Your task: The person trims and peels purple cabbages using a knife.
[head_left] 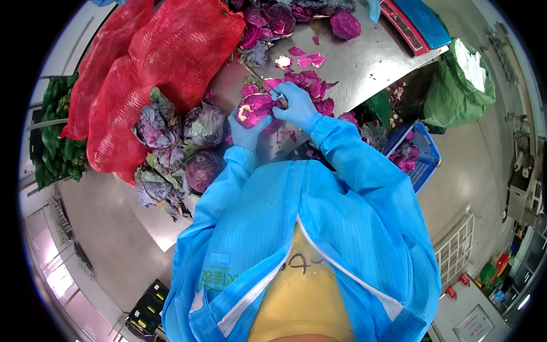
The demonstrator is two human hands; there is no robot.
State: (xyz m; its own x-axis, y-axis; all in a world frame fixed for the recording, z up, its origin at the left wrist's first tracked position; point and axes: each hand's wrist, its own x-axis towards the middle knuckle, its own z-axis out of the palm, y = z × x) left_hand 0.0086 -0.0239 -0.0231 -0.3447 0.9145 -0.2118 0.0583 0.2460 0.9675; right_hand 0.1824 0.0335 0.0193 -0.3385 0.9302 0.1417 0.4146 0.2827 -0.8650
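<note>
the left hand, gloved in blue, grips a purple cabbage, thumb and fingers spread around its near side. the right hand, also gloved, has its fingers closed around the handle of a knife; the blade points forward and to the left. blade contact with the cabbage cannot be determined. the cabbage is located between both hands, at the near part of the metal table. loose purple leaves lie just beyond. leafy cabbages sit to the left, beside red mesh sacks.
</note>
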